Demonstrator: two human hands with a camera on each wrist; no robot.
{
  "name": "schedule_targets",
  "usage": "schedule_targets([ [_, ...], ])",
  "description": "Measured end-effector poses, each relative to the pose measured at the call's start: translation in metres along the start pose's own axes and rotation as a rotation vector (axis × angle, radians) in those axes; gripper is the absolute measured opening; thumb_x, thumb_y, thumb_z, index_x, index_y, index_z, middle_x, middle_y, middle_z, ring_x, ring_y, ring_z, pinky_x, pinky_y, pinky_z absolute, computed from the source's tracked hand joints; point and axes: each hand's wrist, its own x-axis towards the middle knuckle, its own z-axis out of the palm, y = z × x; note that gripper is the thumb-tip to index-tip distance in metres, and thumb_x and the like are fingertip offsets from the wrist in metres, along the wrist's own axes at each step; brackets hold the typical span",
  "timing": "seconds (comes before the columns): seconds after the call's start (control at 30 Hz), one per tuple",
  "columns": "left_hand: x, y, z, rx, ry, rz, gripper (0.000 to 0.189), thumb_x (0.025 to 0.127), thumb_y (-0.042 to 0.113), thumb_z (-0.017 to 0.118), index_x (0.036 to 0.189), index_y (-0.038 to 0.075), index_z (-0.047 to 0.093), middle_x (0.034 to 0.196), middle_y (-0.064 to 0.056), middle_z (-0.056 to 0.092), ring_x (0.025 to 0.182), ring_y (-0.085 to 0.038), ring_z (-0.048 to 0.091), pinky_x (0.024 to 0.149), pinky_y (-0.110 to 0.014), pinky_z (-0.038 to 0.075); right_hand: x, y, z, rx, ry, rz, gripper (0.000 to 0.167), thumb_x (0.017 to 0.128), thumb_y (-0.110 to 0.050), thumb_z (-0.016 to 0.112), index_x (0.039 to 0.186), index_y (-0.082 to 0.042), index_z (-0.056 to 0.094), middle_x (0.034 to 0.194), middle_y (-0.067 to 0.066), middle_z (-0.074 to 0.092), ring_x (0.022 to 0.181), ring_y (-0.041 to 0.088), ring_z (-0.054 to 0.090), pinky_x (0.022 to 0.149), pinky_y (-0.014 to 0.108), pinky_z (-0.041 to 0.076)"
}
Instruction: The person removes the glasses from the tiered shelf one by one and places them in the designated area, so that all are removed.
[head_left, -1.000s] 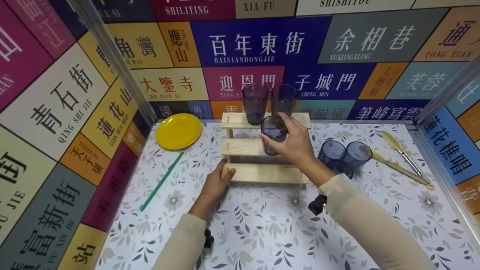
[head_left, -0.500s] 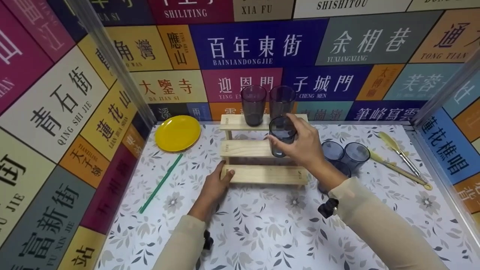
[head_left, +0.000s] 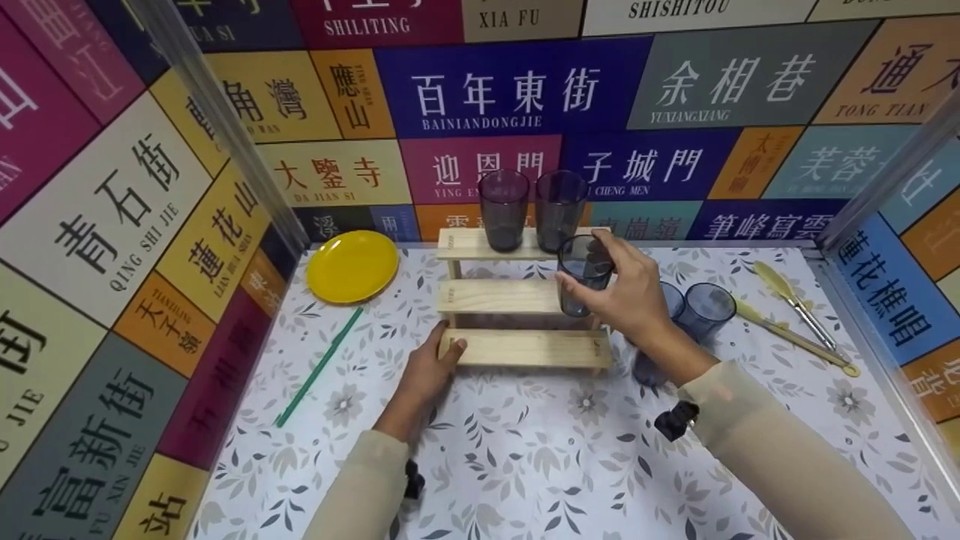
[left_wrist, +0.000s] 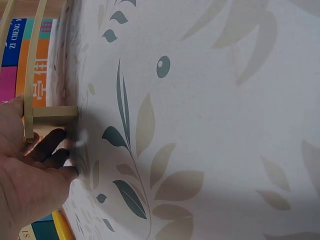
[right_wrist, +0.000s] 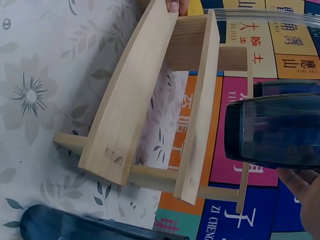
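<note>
While my left hand (head_left: 427,371) grips the left end of the lowest board (head_left: 540,349) of a pale wooden three-step rack (head_left: 510,296) at mid-frame, my right hand (head_left: 634,289) holds a smoky-blue, see-through round tumbler (head_left: 583,261) just right of centre, by the right end of the middle board (head_left: 480,298). I judge the work part-way along: two dark, see-through tumblers (head_left: 504,214) stand on the top board (head_left: 459,242), one is in my grasp, and three blue see-through tumblers (head_left: 710,309) are left, clustered and partly hidden on the white floral tabletop (head_left: 495,450) at centre right. I see none on the two lower boards. The held tumbler's long axis is close to upright, mouth towards the top of the frame; in the right wrist view it lies nearly level, base pointing left. A gap shows there between base and middle board, so I take it as not yet set down.
</note>
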Motion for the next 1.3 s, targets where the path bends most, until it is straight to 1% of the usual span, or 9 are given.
schedule_targets([
  [0.2,0.001,-0.001,0.000,0.006,0.000,-0.018,0.078,0.112,0.054,0.060,0.176,0.020,0.032,0.174,-0.018,0.045,0.162,-0.039,0.044,0.134,-0.054,0.034,-0.001,0.004,-0.011,0.002,0.012,0.019,0.080,0.081,-0.036,0.101,0.144,0.002,0.069,0.119,0.021,0.080,0.101,0.039,0.078,0.087,0.052,0.063],
  [0.3,0.002,-0.001,-0.001,0.027,0.011,-0.001,0.077,0.112,0.054,0.060,0.176,0.020,0.033,0.172,-0.019,0.048,0.160,-0.040,0.047,0.133,-0.056,0.037,-0.002,0.007,-0.018,-0.005,0.011,0.040,0.078,0.082,-0.036,0.100,0.143,0.000,0.070,0.116,0.020,0.080,0.097,0.038,0.077,0.082,0.045,0.060],
  [0.4,0.003,-0.001,-0.002,0.045,0.019,0.018,0.077,0.113,0.054,0.059,0.176,0.019,0.033,0.171,-0.020,0.049,0.158,-0.041,0.049,0.131,-0.057,0.038,-0.003,0.011,-0.025,-0.012,0.011,0.066,0.075,0.082,-0.038,0.100,0.142,-0.003,0.071,0.113,0.019,0.080,0.095,0.037,0.075,0.081,0.036,0.052],
  [0.47,0.004,0.000,-0.002,0.045,0.014,0.015,0.078,0.112,0.056,0.058,0.176,0.021,0.032,0.172,-0.018,0.049,0.159,-0.040,0.048,0.132,-0.056,0.038,-0.004,0.013,-0.030,-0.028,0.013,0.078,0.075,0.081,-0.039,0.100,0.141,-0.004,0.072,0.112,0.019,0.080,0.093,0.037,0.074,0.079,0.034,0.049],
  [0.63,0.004,0.002,0.000,0.042,0.003,0.001,0.080,0.111,0.058,0.059,0.177,0.023,0.030,0.174,-0.015,0.046,0.161,-0.038,0.046,0.134,-0.054,0.035,-0.010,0.022,-0.043,-0.068,0.023,0.085,0.075,0.080,-0.039,0.100,0.139,-0.003,0.072,0.111,0.021,0.080,0.092,0.039,0.074,0.078,0.042,0.051],
  [0.73,0.004,0.002,0.000,0.042,0.004,0.004,0.080,0.112,0.058,0.059,0.177,0.022,0.030,0.175,-0.016,0.046,0.162,-0.038,0.045,0.134,-0.054,0.035,-0.014,0.027,-0.051,-0.084,0.033,0.089,0.074,0.080,-0.038,0.100,0.139,-0.003,0.072,0.113,0.022,0.080,0.098,0.041,0.075,0.082,0.044,0.053],
  [0.97,0.001,0.002,-0.002,0.015,-0.004,-0.027,0.082,0.111,0.060,0.058,0.177,0.023,0.028,0.176,-0.014,0.044,0.163,-0.038,0.042,0.135,-0.055,0.033,-0.026,0.039,-0.067,-0.111,0.053,0.129,0.076,0.079,-0.038,0.101,0.142,-0.005,0.072,0.114,0.019,0.080,0.097,0.038,0.076,0.080,0.028,0.046],
  [1.13,0.000,0.002,-0.002,0.022,0.006,0.003,0.081,0.112,0.058,0.059,0.177,0.020,0.031,0.174,-0.019,0.045,0.161,-0.042,0.044,0.134,-0.057,0.034,-0.036,0.045,-0.080,-0.110,0.064,0.153,0.076,0.081,-0.035,0.101,0.146,-0.010,0.071,0.117,0.019,0.080,0.102,0.038,0.076,0.085,0.025,0.046],
  [1.3,-0.001,0.001,0.001,0.017,-0.003,0.001,0.080,0.112,0.056,0.060,0.177,0.020,0.030,0.175,-0.019,0.045,0.162,-0.040,0.044,0.134,-0.056,0.034,-0.045,0.050,-0.090,-0.121,0.073,0.177,0.075,0.082,-0.033,0.101,0.146,-0.008,0.071,0.116,0.020,0.080,0.102,0.039,0.076,0.085,0.022,0.044],
])
